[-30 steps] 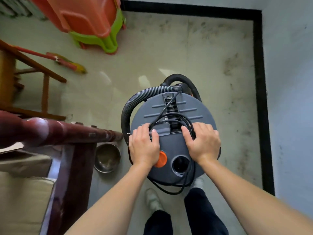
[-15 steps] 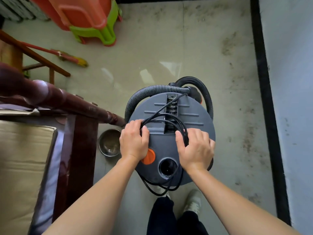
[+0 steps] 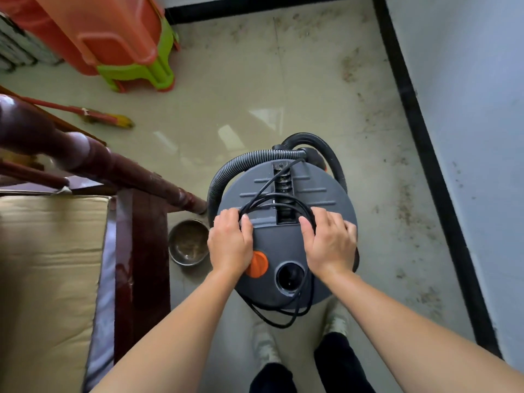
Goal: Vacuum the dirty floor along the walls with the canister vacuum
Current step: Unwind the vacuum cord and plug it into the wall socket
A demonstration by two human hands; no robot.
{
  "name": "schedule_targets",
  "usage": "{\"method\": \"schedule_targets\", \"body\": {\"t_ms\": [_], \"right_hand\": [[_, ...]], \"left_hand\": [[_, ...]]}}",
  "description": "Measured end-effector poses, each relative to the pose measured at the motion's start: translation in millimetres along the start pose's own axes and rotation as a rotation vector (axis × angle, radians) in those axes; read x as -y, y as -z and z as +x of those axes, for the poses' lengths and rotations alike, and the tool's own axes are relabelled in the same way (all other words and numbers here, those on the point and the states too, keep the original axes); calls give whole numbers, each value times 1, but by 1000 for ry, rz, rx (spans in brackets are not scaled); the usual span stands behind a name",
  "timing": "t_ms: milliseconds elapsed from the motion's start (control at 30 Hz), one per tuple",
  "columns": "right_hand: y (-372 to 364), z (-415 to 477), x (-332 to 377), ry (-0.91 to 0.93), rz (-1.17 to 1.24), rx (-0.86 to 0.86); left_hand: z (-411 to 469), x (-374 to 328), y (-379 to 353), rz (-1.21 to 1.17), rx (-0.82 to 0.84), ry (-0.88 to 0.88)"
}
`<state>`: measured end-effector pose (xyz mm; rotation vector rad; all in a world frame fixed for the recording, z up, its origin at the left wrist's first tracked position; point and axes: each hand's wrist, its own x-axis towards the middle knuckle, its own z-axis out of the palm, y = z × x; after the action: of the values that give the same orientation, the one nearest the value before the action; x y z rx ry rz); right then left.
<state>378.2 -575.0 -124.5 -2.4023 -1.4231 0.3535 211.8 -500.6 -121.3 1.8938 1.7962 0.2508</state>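
A grey canister vacuum stands in front of my feet, seen from above, with an orange button and an open round port on its lid. Its ribbed black hose curls round the far and left side. A black power cord lies looped over the lid and hangs off the near edge. My left hand and my right hand grip the lid on either side of the centre slot, fingers curled over the cord loops. Dirt specks line the floor by the right wall.
A black skirting strip runs along the right and far walls. A dark wooden bench frame with a tan cushion fills the left. A steel bowl sits beside the vacuum. Stacked orange and green stools and a broom lie beyond.
The vacuum and both hands have kept the same grip while the view shifted; the bench now fills more of the left and the right wall stands closer.
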Motion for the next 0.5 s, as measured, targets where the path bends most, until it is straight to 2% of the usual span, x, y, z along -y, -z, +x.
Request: {"method": "schedule_targets", "body": {"t_ms": [133,267,333,400,500], "right_hand": [[14,-6,1,-97,36,133],[41,-28,16,-181,260,36],[57,-44,23,-255,396,-6],[79,-58,22,-325,501,-14],[120,-73,12,-422,677,51]], "left_hand": [[-4,6,23,59,133,-201],[-20,3,65,-44,183,-303],[-31,-3,84,-236,257,-244],[-40,-12,101,-445,344,-109],[-51,-26,119,-598,447,62]]}}
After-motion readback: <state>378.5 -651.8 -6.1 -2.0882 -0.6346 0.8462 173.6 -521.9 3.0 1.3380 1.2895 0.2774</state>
